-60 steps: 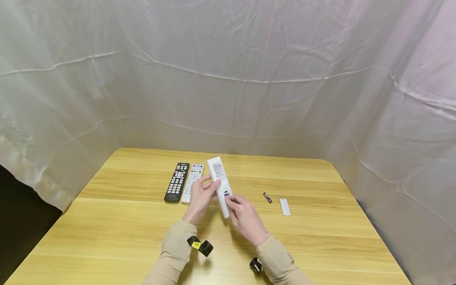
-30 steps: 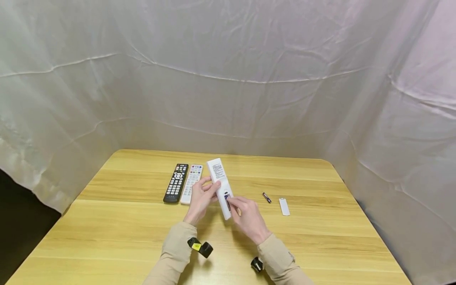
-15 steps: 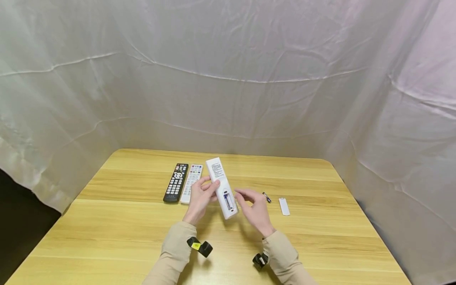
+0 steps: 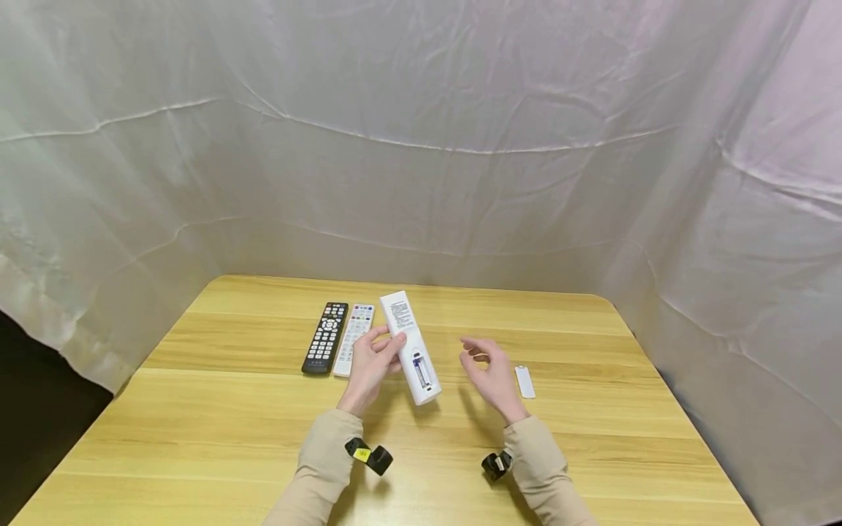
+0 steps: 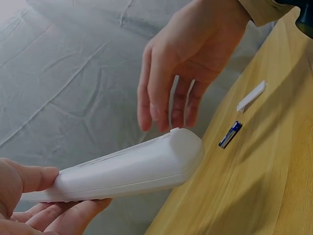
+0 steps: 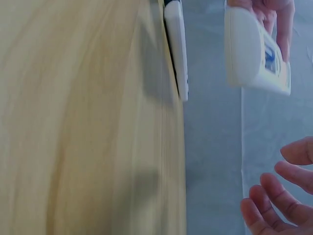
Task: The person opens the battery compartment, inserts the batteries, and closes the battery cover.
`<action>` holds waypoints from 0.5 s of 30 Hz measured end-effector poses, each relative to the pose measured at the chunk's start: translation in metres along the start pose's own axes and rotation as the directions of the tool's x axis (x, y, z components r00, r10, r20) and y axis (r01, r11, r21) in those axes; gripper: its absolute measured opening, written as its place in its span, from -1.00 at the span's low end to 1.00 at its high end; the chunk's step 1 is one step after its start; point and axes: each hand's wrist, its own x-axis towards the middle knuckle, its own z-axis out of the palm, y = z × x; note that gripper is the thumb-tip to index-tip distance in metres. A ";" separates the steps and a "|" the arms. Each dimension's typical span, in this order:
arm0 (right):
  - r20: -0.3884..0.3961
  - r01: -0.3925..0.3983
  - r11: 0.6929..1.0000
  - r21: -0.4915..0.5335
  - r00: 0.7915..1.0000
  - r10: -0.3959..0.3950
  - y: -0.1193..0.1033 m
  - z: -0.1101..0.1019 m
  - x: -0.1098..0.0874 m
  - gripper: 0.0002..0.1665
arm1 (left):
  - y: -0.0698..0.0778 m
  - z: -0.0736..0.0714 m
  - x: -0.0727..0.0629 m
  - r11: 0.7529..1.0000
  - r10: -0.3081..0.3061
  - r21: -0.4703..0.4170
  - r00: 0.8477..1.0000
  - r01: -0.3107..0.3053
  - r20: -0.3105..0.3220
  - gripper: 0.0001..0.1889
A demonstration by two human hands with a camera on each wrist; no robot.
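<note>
My left hand (image 4: pixel 370 364) grips a white remote control (image 4: pixel 404 321) with its back turned up and its battery bay uncovered. One blue battery (image 4: pixel 419 371) lies in the left part of the bay. To the right of the remote, my right hand (image 4: pixel 490 372) hangs above the table, fingers loosely bent and holding nothing. A second blue battery (image 5: pixel 230 134) lies on the table in the left wrist view; in the head view my right hand hides it. Beside it is the white battery cover (image 4: pixel 525 381).
A black remote (image 4: pixel 325 337) and another white remote (image 4: pixel 356 340) lie side by side at the left, buttons up. The wooden table (image 4: pixel 217 409) is bordered by a grey curtain (image 4: pixel 421 183) at the back and sides.
My right hand has let go of the battery, now in the bay, and has moved right, away from the remote. My left hand has kept its grip on the remote nearly in place.
</note>
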 end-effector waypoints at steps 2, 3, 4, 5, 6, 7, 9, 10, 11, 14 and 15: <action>0.012 -0.029 0.999 -0.018 0.999 0.030 0.003 -0.005 0.001 -0.62 | 0.000 0.000 0.000 1.000 -0.002 -0.002 1.000 0.002 0.001 -0.57; 0.012 -0.045 0.998 -0.035 0.999 0.045 0.004 -0.007 0.002 -0.61 | 0.000 0.000 0.000 1.000 -0.005 -0.002 1.000 0.005 0.000 -0.57; 0.012 -0.061 0.997 -0.053 0.998 0.061 0.005 -0.010 0.003 -0.60 | 0.001 0.000 0.000 1.000 -0.008 -0.002 1.000 0.008 -0.001 -0.56; 0.011 -0.071 0.994 -0.077 0.997 0.072 0.007 -0.013 0.004 -0.60 | 0.001 0.000 0.000 1.000 -0.010 -0.003 1.000 0.010 -0.001 -0.56; 0.008 -0.076 0.992 -0.102 0.997 0.077 0.008 -0.015 0.006 -0.59 | 0.001 -0.001 0.000 1.000 -0.009 -0.003 1.000 0.009 0.000 -0.56; 0.001 -0.076 0.989 -0.127 0.997 0.076 0.010 -0.018 0.009 -0.59 | 0.002 -0.001 0.000 1.000 -0.012 -0.005 1.000 0.012 -0.001 -0.56; -0.001 -0.076 0.980 -0.185 0.997 0.077 0.013 -0.024 0.015 -0.58 | 0.002 -0.001 0.000 1.000 -0.017 -0.006 1.000 0.017 0.000 -0.56; 0.009 -0.080 0.973 -0.217 0.996 0.084 0.014 -0.027 0.018 -0.58 | 0.002 -0.001 0.000 1.000 -0.015 -0.007 1.000 0.015 0.002 -0.56; 0.025 -0.086 0.964 -0.252 0.995 0.096 0.015 -0.030 0.020 -0.56 | 0.003 -0.001 0.000 1.000 -0.015 -0.008 1.000 0.016 0.004 -0.56; 0.094 -0.115 0.927 -0.357 0.983 0.158 0.018 -0.038 0.027 -0.52 | 0.002 -0.002 0.001 1.000 -0.017 -0.011 1.000 0.017 0.009 -0.57; 0.121 -0.122 0.909 -0.399 0.975 0.184 0.019 -0.039 0.029 -0.51 | 0.003 -0.002 0.001 1.000 -0.017 -0.011 1.000 0.018 0.010 -0.57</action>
